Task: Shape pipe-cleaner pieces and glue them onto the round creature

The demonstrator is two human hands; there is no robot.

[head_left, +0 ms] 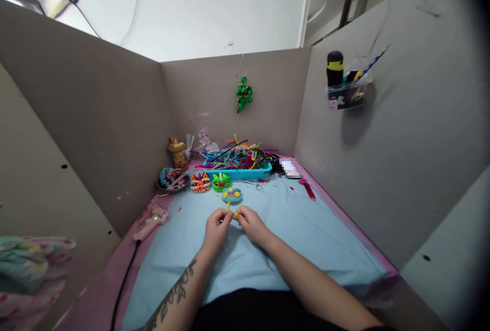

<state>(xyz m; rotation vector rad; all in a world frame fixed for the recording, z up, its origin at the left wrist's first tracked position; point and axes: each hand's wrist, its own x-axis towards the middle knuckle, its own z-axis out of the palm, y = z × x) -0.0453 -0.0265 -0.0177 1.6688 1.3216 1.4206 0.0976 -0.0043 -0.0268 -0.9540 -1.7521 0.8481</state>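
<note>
1. Fingers of my left hand [217, 224] clasp a thin, upright yellow strip [228, 206].
2. My right hand [250, 223] pinches a short yellow piece [236, 213] beside it.
3. I see both over the light-blue cloth-covered tabletop [306, 242].

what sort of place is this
Probably a small craft workstation: a blue tray heaped with colourful fuzzy stems, finished-looking figures such as the green one, and grey partition panels around a cloth-covered table.
</note>
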